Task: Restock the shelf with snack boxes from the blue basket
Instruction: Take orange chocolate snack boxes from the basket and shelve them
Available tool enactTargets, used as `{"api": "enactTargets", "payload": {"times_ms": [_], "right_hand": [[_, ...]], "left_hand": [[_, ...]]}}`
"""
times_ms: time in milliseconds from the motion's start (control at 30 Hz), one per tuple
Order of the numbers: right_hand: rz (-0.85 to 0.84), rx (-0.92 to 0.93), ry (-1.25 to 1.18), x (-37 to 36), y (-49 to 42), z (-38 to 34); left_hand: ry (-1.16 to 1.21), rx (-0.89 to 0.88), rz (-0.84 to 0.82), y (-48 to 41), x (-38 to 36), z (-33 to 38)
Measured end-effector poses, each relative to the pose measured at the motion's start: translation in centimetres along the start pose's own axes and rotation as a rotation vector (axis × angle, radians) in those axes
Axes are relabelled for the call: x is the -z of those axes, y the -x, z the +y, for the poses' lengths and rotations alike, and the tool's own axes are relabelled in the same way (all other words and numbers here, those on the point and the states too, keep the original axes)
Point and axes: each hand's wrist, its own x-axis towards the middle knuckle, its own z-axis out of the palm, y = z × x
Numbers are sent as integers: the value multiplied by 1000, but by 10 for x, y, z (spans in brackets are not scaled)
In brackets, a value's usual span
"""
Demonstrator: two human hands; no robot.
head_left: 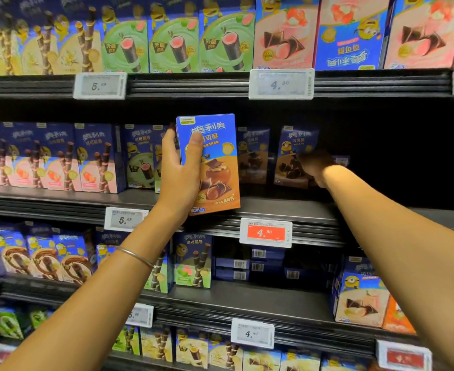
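My left hand [181, 170] grips a blue and orange snack box [217, 167], maybe more than one stacked, upright in front of the middle shelf [287, 210]. Thumb lies across the box front, fingers wrap its left edge. My right hand [315, 167] reaches deep into the dark right part of that shelf, beside a matching chocolate box [295, 156] standing at the back. The hand is shadowed and blurred, so its fingers cannot be made out. Another matching box [252, 156] stands behind the held one. The blue basket is out of view.
Shelves above and below are packed with blue snack boxes. Price tags [266, 232] hang on the shelf rails. To the right of my right hand the middle shelf is dark. Flat-lying boxes [247, 263] sit on the shelf below.
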Motion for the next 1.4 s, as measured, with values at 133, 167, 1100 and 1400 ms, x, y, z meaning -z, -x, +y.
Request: {"api": "enactTargets", "payload": {"times_ms": [133,167,1100,1400], "right_hand": [[-69,-12,19,-2,-7,1],[-58,-9,2,-3,-8,1],[-109,-23,-146,-9,9,-28],[-45,56,-406,0,99,-81]], "left_hand": [[8,9,-3,1,-4,2],[10,11,-5,1,-5,2],[89,75,-21,-2,-4,2],[85,77,-16,-1,-4,3]]}}
